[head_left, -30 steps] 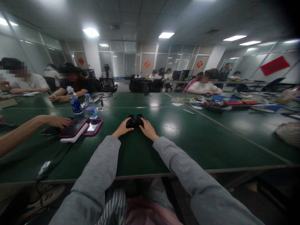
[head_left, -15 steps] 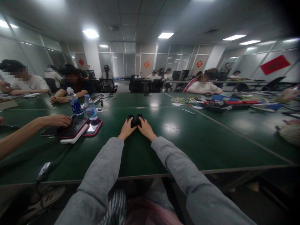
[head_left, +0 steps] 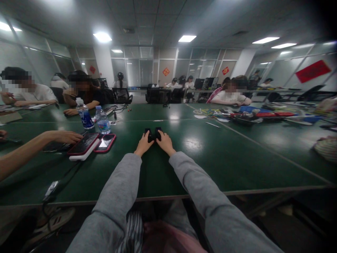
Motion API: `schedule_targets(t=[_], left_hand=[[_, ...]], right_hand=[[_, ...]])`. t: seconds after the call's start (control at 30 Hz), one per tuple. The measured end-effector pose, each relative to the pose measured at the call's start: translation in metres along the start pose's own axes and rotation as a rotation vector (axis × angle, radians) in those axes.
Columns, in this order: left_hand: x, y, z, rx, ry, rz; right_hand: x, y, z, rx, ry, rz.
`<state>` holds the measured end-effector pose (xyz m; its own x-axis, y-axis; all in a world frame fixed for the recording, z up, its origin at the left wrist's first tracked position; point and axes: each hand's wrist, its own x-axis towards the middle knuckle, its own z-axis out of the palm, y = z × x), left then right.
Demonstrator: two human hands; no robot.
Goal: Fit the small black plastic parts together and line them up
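Observation:
My left hand (head_left: pixel 143 143) is closed around a small black object (head_left: pixel 148 133) on the green table (head_left: pixel 210 161). A second small black object (head_left: pixel 158 133) is gripped by my right hand (head_left: pixel 165 143), close beside the first. Both are dark and partly covered by my fingers, so their exact kind cannot be made out. The two hands are side by side over the table's middle, thumbs turned inward, with a narrow gap between the objects.
To the left are two bottles (head_left: pixel 102 121), a red-edged phone (head_left: pixel 105 143) and a larger red-edged device (head_left: pixel 83 144) on a white block. A neighbour's hand (head_left: pixel 61 137) reaches beside them. Tools and cables (head_left: pixel 250 114) lie right, with a thin pen-like stick (head_left: pixel 212 125) nearer.
My two hands have moved slightly apart, widening the gap between the black objects. A person across the table has raised one hand towards the head.

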<state>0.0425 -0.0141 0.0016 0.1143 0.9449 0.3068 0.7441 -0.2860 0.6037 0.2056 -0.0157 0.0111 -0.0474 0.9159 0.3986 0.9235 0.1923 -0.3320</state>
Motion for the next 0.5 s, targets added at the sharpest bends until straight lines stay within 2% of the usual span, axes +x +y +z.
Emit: schedule_targets(t=[0.23,0.5], left_hand=[[-0.003,0.004,-0.003,0.048,0.028,-0.032],[-0.004,0.006,-0.004,0.062,-0.028,-0.078]], right_hand=[[-0.002,0.005,0.0,0.046,0.016,0.075],[-0.001,0.014,-0.006,0.07,0.055,0.232]])
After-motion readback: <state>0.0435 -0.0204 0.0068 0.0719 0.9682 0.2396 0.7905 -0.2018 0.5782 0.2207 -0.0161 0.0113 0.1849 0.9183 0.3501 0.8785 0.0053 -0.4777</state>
